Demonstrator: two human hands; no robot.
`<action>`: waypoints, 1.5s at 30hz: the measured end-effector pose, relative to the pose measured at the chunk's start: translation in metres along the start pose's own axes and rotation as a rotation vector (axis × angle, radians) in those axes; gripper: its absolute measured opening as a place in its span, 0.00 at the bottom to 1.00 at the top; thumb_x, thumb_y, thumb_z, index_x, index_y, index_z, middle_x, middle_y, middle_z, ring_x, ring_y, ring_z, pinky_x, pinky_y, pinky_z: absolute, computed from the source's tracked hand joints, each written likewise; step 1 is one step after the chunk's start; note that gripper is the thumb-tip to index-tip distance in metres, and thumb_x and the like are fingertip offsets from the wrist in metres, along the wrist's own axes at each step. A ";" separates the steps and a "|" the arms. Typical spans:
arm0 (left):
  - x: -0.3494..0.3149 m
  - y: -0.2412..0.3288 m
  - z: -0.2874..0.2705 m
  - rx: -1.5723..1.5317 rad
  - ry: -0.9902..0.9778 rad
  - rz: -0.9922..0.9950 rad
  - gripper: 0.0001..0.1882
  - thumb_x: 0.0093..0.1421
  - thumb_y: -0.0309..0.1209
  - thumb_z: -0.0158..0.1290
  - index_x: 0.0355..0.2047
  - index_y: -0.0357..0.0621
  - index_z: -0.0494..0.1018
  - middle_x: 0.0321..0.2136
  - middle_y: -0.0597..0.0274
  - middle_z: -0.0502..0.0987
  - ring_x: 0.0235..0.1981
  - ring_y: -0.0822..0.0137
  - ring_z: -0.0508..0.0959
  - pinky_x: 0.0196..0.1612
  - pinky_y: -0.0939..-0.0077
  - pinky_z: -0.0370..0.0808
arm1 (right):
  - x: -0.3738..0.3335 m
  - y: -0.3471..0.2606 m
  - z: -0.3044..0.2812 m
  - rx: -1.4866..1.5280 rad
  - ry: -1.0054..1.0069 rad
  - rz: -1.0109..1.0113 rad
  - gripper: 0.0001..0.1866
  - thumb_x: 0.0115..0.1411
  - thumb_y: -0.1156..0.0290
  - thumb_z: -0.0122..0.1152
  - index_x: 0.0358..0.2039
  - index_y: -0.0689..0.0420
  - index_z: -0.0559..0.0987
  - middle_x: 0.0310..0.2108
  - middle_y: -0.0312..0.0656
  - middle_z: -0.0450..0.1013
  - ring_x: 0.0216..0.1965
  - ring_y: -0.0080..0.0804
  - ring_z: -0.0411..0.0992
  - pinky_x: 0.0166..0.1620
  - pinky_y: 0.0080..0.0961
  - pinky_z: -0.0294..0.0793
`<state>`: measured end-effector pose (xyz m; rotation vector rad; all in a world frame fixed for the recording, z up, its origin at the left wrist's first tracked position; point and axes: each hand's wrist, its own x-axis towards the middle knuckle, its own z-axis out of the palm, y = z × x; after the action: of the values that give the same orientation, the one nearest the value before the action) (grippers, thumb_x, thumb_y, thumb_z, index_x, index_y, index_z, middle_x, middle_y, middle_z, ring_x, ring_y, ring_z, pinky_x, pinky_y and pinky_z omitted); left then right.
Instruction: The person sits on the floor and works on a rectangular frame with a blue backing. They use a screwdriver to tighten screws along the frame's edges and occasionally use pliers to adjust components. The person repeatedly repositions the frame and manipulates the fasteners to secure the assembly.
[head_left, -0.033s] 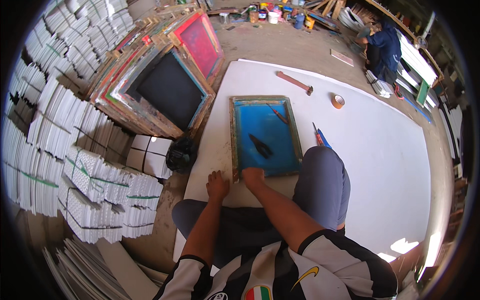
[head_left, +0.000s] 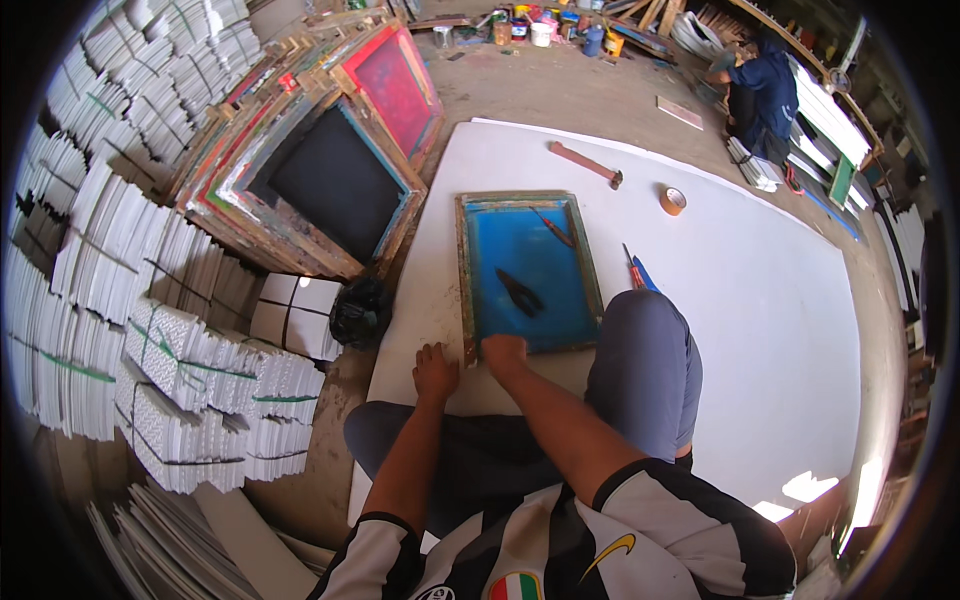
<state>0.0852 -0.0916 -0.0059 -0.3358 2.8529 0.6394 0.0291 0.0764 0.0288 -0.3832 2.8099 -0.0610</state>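
A wooden screen-printing frame [head_left: 467, 270] with blue mesh lies on a large white board [head_left: 770, 330] in front of me. Black pliers [head_left: 518, 293] and a thin red-handled tool [head_left: 555, 230] rest on the mesh. My left hand [head_left: 437, 370] is down on the board just left of the frame's near-left corner, fingers apart and holding nothing visible. Closed in a fist, my right hand [head_left: 503, 355] is at the frame's near rail; whatever its fingers grip is hidden. A red screwdriver [head_left: 635, 270] and a blue tool [head_left: 646, 275] lie beyond my raised right knee.
A hammer [head_left: 590, 165] and a tape roll [head_left: 673, 201] lie toward the board's far side. Stacked frames [head_left: 330, 190] and strapped white bundles [head_left: 200, 350] stand left, near a black plastic bag [head_left: 360, 310]. A person [head_left: 768, 95] crouches far right; paint pots [head_left: 541, 35] stand at the back.
The whole view has shifted very slightly. Both hands and the tools keep their places.
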 end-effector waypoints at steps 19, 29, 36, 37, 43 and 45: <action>-0.005 0.009 0.006 -0.013 0.092 0.066 0.29 0.68 0.48 0.54 0.62 0.42 0.72 0.65 0.42 0.64 0.68 0.42 0.62 0.63 0.42 0.65 | -0.008 0.006 -0.010 -0.052 -0.030 -0.027 0.12 0.57 0.58 0.72 0.34 0.53 0.89 0.36 0.44 0.84 0.41 0.44 0.84 0.39 0.43 0.84; -0.009 0.002 -0.005 -0.012 0.041 0.089 0.32 0.65 0.47 0.57 0.64 0.44 0.68 0.67 0.49 0.65 0.69 0.47 0.62 0.63 0.42 0.68 | -0.010 0.016 0.005 -0.107 0.094 -0.063 0.18 0.56 0.55 0.73 0.33 0.59 0.86 0.30 0.45 0.83 0.34 0.44 0.84 0.35 0.44 0.83; 0.000 0.003 0.000 -0.098 0.038 0.048 0.35 0.64 0.47 0.58 0.66 0.44 0.66 0.65 0.46 0.67 0.68 0.45 0.64 0.62 0.45 0.70 | -0.026 0.041 0.022 -0.039 0.103 -0.177 0.15 0.64 0.59 0.64 0.35 0.60 0.84 0.30 0.51 0.82 0.34 0.48 0.83 0.35 0.47 0.82; 0.001 0.002 0.000 -0.104 0.035 0.022 0.35 0.64 0.47 0.58 0.67 0.43 0.65 0.65 0.46 0.67 0.69 0.45 0.64 0.62 0.45 0.70 | -0.027 0.047 0.013 -0.014 0.058 -0.171 0.15 0.65 0.60 0.63 0.35 0.60 0.85 0.31 0.52 0.82 0.35 0.49 0.83 0.36 0.47 0.82; -0.008 0.016 -0.015 -0.139 -0.042 -0.141 0.44 0.64 0.51 0.58 0.72 0.39 0.56 0.72 0.42 0.57 0.73 0.40 0.56 0.69 0.43 0.61 | -0.030 0.087 -0.052 -0.017 -0.229 -0.192 0.17 0.64 0.58 0.63 0.38 0.61 0.86 0.36 0.54 0.82 0.39 0.53 0.83 0.40 0.51 0.82; -0.011 0.020 -0.010 -0.053 0.001 -0.238 0.47 0.65 0.54 0.56 0.74 0.38 0.51 0.75 0.41 0.51 0.76 0.39 0.49 0.72 0.40 0.55 | -0.017 0.088 -0.069 0.044 -0.185 -0.191 0.21 0.65 0.55 0.63 0.45 0.62 0.83 0.43 0.54 0.81 0.46 0.52 0.81 0.45 0.49 0.81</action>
<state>0.0892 -0.0766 0.0137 -0.6715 2.7416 0.6661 0.0013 0.1658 0.0918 -0.6122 2.5783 -0.1226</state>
